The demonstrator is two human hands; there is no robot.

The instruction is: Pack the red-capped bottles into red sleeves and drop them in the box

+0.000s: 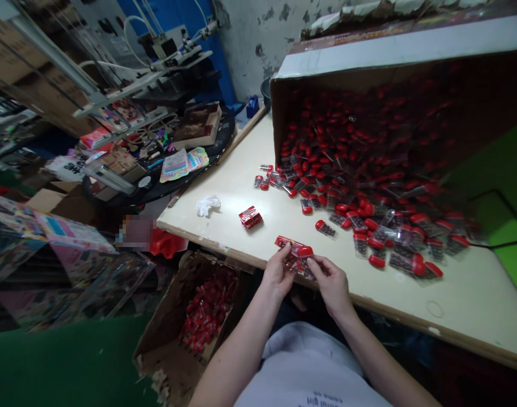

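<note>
1. At the near edge of the tabletop point(461, 305), the left hand point(278, 272) is closed around a red-capped clear tube point(304, 261) and a red printed strip point(289, 245), while the right hand point(331, 285) pinches the same tube from the other side.
2. Below that edge, an open cardboard box point(156, 345) holds a heap of red packets point(208, 308).
3. On the tabletop, left of the hands, lie a small red packet point(250, 217) and a crumpled white tissue point(208, 206).
4. Right of the hands, loose red-capped tubes point(368, 226) spread across the tabletop.
5. At its far end, a large cardboard box point(292, 113) lies tipped on its side, its open mouth full of more tubes.
6. Beyond the tabletop's far-left edge stands a round dark table point(156, 192) strewn with papers.
</note>
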